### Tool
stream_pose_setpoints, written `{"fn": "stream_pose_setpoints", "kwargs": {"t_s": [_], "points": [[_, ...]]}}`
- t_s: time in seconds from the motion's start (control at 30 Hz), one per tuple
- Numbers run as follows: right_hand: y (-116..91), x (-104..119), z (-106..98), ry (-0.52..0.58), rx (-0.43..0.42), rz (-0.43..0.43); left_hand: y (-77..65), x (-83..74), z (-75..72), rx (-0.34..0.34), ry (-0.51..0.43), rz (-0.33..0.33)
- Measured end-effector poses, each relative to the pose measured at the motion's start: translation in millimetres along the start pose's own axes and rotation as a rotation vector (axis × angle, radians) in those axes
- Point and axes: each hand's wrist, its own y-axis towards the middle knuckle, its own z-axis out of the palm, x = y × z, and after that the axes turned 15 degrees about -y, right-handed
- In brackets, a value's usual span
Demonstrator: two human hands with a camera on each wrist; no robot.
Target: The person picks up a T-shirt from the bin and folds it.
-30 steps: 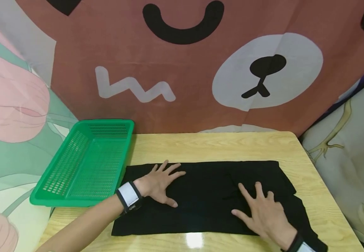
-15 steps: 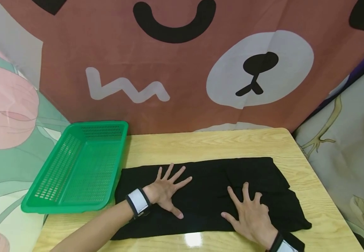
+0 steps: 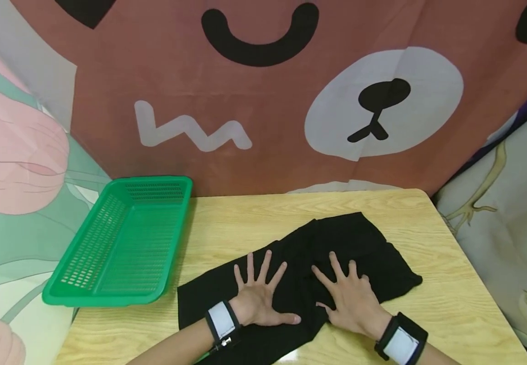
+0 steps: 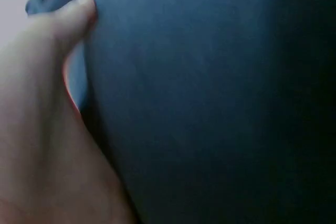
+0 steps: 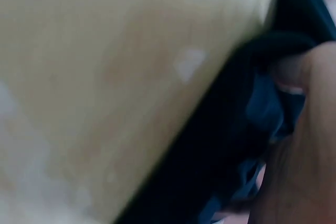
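Note:
A black cloth garment (image 3: pixel 350 233), seemingly folded, lies slantwise on the table in the head view, its right end farther back. My left hand (image 3: pixel 260 299) lies on its left half, palm down with fingers spread. On the middle part rests my right hand (image 3: pixel 352 299), its fingers also spread and pressing on the fabric. Small creases show between the two hands. In the left wrist view the left thumb (image 4: pixel 79 17) touches the dark cloth (image 4: pixel 184 77). The right wrist view shows bunched fabric (image 5: pixel 210 140) beside the right hand (image 5: pixel 302 171).
A green plastic basket (image 3: pixel 172 274) with perforated sides stands at the table's left. The light wood table (image 3: pixel 455 314) runs back to a wall hung with a brown bear-print cloth (image 3: pixel 268 91). Pale patterned fabric (image 3: pixel 519 213) hangs at the right.
The garment has turned from lying straight across to slanting; its right end moved back and left, its left part forward. The hands slid with it and are closer together.

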Motion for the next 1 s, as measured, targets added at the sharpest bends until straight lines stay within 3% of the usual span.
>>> {"fn": "stream_pose_setpoints", "kwargs": {"t_s": [0.17,0.23,0.33,0.43,0.53,0.6,0.67,0.77,0.9,1.0], "points": [[18.9,-21.1,4.2,0.034,-0.017,-0.121,-9.7,-21.8,15.3,-0.097,-0.038,-0.129],[22.5,-26.6,0.3,0.114,-0.027,-0.124,-13.5,-21.9,17.4,-0.108,-0.042,-0.125],[24.3,-27.7,-7.5,0.239,-0.077,-0.036,-19.2,-6.0,9.8,-0.094,0.007,0.004],[27.7,-19.9,-11.7,0.316,-0.091,0.127,-23.3,24.8,-4.2,-0.035,0.108,0.236],[34.4,-8.9,-8.4,0.328,-0.008,0.242,-21.6,47.8,-10.1,0.04,0.203,0.412],[39.5,-2.2,-3.2,0.327,0.063,0.262,-19.4,52.8,-6.8,0.095,0.192,0.448],[44.5,2.2,1.4,0.307,0.096,0.224,-18.3,50.4,-0.3,0.137,0.16,0.433],[53.6,3.4,6.2,0.261,0.056,0.115,-19.9,38.9,9.5,0.15,0.094,0.344],[68.7,-3.0,4.9,0.246,-0.03,-0.047,-25.4,14.7,19.7,0.106,0.021,0.192],[79.8,-8.9,1.7,0.243,-0.041,-0.159,-30.2,-7.8,28.5,0.045,0.005,0.068]]}}
